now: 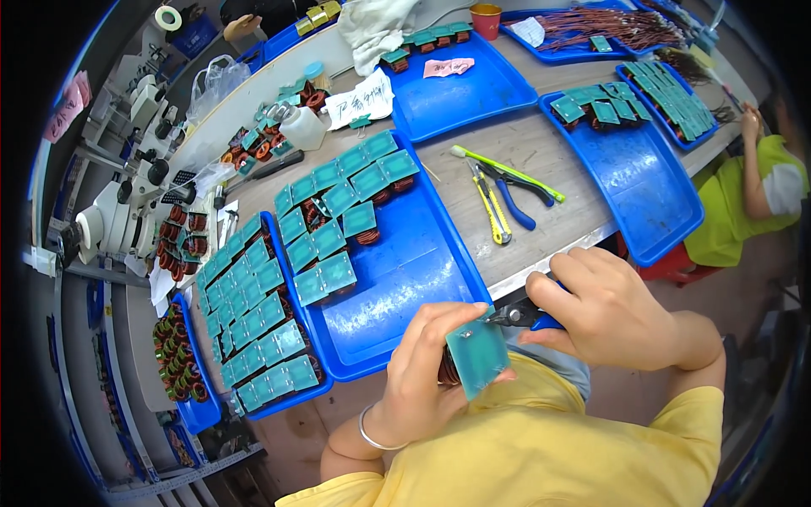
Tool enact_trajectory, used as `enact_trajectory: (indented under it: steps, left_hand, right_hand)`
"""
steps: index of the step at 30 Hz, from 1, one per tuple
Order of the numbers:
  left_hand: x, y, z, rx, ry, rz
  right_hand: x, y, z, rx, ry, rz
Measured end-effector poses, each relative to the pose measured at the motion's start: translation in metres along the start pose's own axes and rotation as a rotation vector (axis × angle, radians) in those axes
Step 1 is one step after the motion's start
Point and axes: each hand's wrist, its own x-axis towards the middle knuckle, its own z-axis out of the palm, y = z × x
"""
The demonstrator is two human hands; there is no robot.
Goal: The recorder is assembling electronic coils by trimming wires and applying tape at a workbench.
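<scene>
My left hand (420,365) is closed round a green circuit board (478,353), held tilted above my lap, with a reddish-brown coil partly showing behind it. In my right hand (610,306) is a pair of cutting pliers (515,316) with a dark head and blue handles. Their jaws meet the board's upper right edge, close to my left fingertips; whether they grip a lead there is too small to tell. Beside my left hand lies a blue tray (397,296) whose left and far parts carry several green boards (325,279) mounted on coils.
Another tray of boards (258,317) stands left. On the table rest a yellow utility knife (492,211), blue-handled pliers (515,198) and a green brush (507,173). More blue trays (650,198) sit at the right and back. A person in a yellow-green top (743,198) sits at the far right.
</scene>
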Motion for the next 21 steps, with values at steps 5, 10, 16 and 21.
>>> enact_trajectory:
  steps: [5, 10, 16, 21]
  left_hand:
    - [-0.004, -0.003, 0.004, -0.077, -0.012, -0.128]
    - [-0.008, -0.006, 0.006, -0.197, -0.019, -0.162]
    - [-0.006, -0.005, 0.005, -0.179, -0.017, -0.119]
    - [-0.005, -0.006, 0.005, -0.147, -0.015, -0.106]
  right_hand:
    - [-0.001, 0.008, 0.012, 0.087, 0.001, 0.02]
    - [0.004, 0.003, 0.011, 0.098, 0.116, 0.006]
    - [0.01, -0.002, 0.01, 0.097, 0.138, -0.038]
    - [0.01, -0.003, 0.008, 0.06, 0.121, -0.034]
